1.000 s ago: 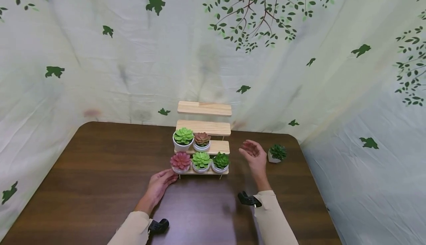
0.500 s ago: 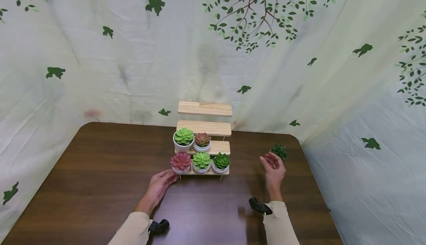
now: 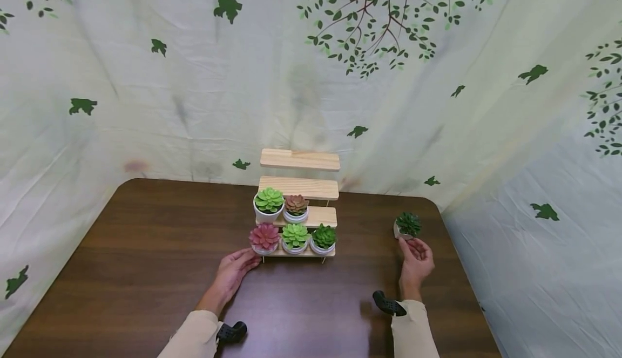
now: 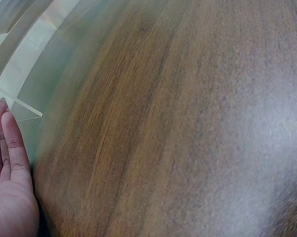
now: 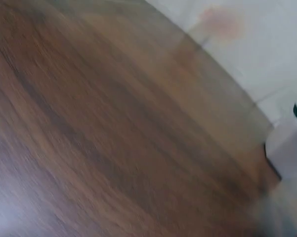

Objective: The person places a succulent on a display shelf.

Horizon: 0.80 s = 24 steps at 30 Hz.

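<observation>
In the head view, my left hand rests at the front left corner of a tiered wooden plant stand, its fingertips at the lowest shelf. The left wrist view shows that hand's fingers fairly straight. On the lowest shelf stand a pink succulent, a light green succulent and a dark green succulent. One shelf up are a larger light green succulent and a reddish-brown succulent. At the right, my right hand, fingers loosely bent, is just in front of a small potted succulent; contact is unclear.
The brown table spreads out around the stand. Behind it hangs a pale curtain printed with leaves. The two upper shelves of the stand bear no pots. The table's right edge lies close beyond the lone succulent.
My right hand has moved right from beside the stand, passed in front of the lone succulent, and drawn a little nearer. My left hand has stayed at the stand.
</observation>
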Available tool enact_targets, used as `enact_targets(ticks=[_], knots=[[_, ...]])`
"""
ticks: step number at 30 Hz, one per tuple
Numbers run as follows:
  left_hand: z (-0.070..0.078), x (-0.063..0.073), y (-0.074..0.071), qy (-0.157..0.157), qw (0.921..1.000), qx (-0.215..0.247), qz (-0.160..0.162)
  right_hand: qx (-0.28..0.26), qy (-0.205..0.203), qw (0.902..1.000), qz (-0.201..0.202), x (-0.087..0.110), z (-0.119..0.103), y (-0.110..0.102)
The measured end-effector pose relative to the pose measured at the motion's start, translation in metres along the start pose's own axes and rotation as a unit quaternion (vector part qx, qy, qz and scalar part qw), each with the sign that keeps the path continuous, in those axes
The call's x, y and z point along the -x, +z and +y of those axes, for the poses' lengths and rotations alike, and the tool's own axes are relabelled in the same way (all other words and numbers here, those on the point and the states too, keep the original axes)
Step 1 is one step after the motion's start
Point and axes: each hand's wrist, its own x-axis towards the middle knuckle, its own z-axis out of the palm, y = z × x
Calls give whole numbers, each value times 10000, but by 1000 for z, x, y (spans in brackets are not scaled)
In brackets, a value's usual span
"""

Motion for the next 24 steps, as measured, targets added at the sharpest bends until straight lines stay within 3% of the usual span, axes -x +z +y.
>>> enact_targets(ticks=[9, 15, 20, 24], knots=[[0, 0, -1, -38, 10000, -3, 77, 609, 526, 9967, 112, -16, 12, -7], [-1, -2, -1, 127, 9999, -29, 1, 1089, 857, 9898, -318, -26, 14, 4], [-3, -2, -1, 184, 9998, 39, -27, 1228, 878, 9856, -763, -32, 15, 15], [-3, -1, -2, 220, 9997, 13, -122, 1507, 800, 9812, -900, -34, 17, 19]])
